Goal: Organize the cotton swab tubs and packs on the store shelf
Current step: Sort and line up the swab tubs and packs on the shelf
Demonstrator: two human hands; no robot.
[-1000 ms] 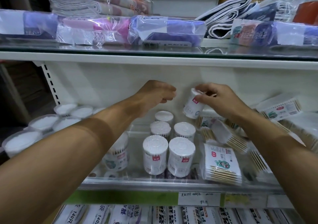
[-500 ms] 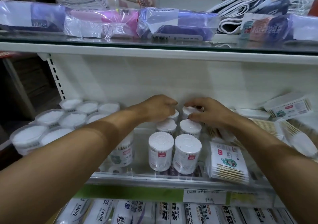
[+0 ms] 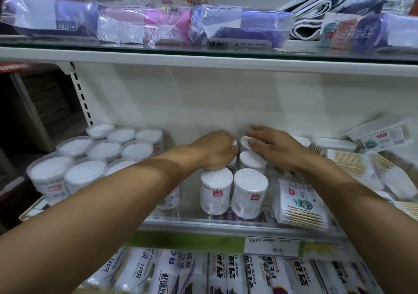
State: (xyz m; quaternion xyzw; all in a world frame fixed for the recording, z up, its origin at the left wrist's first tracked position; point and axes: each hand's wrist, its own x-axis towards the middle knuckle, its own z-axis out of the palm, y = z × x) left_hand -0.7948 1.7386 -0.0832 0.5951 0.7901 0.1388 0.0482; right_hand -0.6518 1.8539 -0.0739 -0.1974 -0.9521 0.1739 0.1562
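Observation:
Slim white cotton swab tubs stand in two columns mid-shelf; the front pair [image 3: 216, 192] [image 3: 250, 194] is unobstructed. My left hand [image 3: 214, 149] curls over the back-left tub, hiding most of it. My right hand [image 3: 273, 146] holds the back-right tub [image 3: 243, 139] between thumb and forefinger, upright behind another tub [image 3: 253, 161]. Wide clear tubs [image 3: 101, 151] fill the shelf's left. A flat swab pack [image 3: 298, 203] lies right of the columns, and more packs [image 3: 382, 135] lie jumbled at the far right.
The glass shelf's front edge [image 3: 203, 222] has a handwritten price label [image 3: 271, 246] beneath it. Plastic wrap rolls [image 3: 226, 275] lie on the shelf below. Bagged cloths [image 3: 237, 24] sit on the shelf above. The white back panel [image 3: 203, 101] is close behind my hands.
My right hand carried a tilted tub down and set it upright at the back of the right column. My left hand dropped onto the back-left tub. The view moved closer.

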